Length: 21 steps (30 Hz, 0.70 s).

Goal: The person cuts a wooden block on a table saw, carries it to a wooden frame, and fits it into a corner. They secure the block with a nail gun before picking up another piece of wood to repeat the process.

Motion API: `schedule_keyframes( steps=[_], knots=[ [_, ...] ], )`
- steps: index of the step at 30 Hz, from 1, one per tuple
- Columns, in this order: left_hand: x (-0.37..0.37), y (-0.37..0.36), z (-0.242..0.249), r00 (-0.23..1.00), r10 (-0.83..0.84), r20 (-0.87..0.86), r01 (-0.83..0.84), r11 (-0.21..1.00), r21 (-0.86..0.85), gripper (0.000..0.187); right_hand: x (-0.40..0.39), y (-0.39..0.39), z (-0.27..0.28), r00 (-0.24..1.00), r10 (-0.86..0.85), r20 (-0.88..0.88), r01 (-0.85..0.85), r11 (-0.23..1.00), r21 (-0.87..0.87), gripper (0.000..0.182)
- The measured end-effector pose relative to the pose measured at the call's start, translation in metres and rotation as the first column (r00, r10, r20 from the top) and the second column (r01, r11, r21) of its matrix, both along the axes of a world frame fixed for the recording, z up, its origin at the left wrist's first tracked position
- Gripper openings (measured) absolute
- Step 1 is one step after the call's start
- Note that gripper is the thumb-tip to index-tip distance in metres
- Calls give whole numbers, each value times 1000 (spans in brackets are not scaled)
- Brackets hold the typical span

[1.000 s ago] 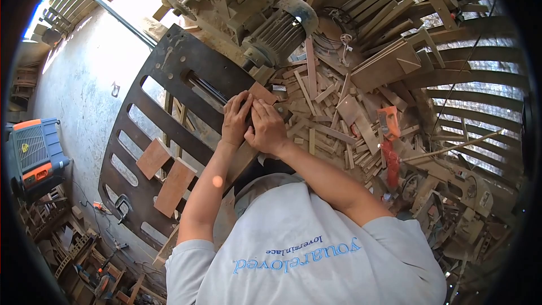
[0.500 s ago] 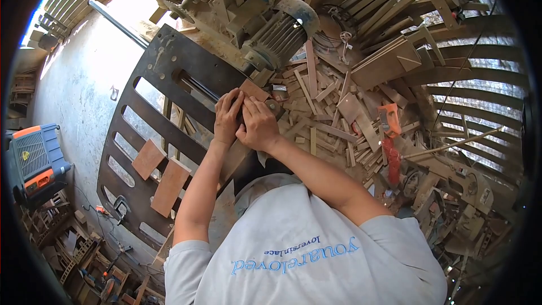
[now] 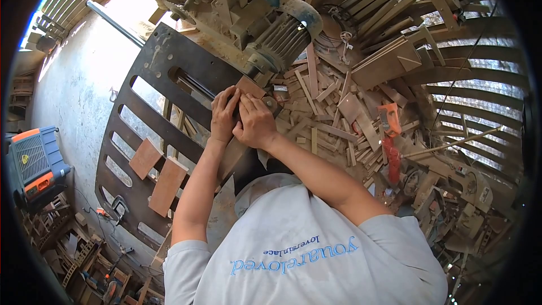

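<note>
A reddish-brown wooden block (image 3: pixel 250 86) lies at the inner edge of a dark slotted metal machine table (image 3: pixel 186 104). My left hand (image 3: pixel 224 114) presses on its near side, fingers bent and close together. Beside it, touching, my right hand (image 3: pixel 255 121) grips the same block with its fingers over the top. The block's near part is hidden beneath my hands. Two more flat wooden pieces, one shorter (image 3: pixel 145 158) and one longer (image 3: pixel 168 186), rest on the table to the left of my forearm.
A dusty electric motor (image 3: pixel 285 36) stands just beyond my hands. Wood offcuts (image 3: pixel 333 113) cover the floor at right, with an orange tool (image 3: pixel 389 120) among them. A metal clamp (image 3: pixel 119 207) sits at the table's left edge, and a blue-orange machine (image 3: pixel 39 161) stands farther left.
My hands and the block have shifted slightly left, along with the slotted table and the pieces on it. The motor appears a little farther right. My grip looks the same.
</note>
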State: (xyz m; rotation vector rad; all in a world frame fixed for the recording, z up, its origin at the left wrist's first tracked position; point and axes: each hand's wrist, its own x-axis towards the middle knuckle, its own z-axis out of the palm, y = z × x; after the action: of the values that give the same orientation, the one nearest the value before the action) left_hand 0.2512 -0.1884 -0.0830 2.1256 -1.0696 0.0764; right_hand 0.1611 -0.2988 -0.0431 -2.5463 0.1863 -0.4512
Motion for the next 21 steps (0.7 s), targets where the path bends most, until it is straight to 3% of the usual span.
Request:
schedule_keyframes(
  steps=[21],
  knots=[
    [-49, -7, 10, 1000, 3, -19, -3, 1000, 1, 51, -50, -6, 14, 998, 24, -50, -25, 999, -23, 62]
  ],
)
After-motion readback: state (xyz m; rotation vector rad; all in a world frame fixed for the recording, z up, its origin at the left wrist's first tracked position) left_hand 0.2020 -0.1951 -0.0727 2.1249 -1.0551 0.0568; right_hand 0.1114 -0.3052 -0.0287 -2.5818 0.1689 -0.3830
